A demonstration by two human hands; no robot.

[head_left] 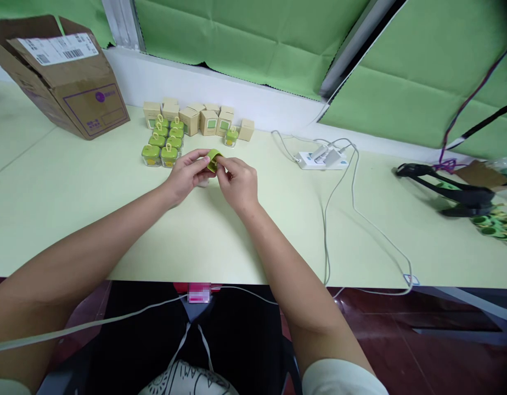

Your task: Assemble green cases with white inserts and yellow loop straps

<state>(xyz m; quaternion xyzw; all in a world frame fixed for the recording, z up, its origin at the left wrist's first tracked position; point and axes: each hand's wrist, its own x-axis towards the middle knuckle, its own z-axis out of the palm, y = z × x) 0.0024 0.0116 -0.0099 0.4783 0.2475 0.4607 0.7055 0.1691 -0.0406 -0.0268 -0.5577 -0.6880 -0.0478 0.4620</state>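
Observation:
Both hands meet above the table around a small green lid (pixel 213 156), tilted so that its hollow underside partly shows. My left hand (pixel 183 178) grips the lid's left side between thumb and fingers. On the other side, my right hand (pixel 240 184) has its fingertips closed at the lid's rim and inside. A small pale thing (pixel 203 183) shows below the left fingers, too hidden to name. Close behind stand two rows of small clear jars (pixel 169 156) with green lids and loops. One more jar (pixel 231 137) stands apart, beyond the right hand.
Several small cardboard boxes (pixel 189 120) line the wall. A large open carton (pixel 84 93) stands at the back left. A white power strip (pixel 322 160) with plugs and trailing cables lies right of the hands. Farther right are a black stand-like object (pixel 451 192) and green-yellow pieces (pixel 494 225).

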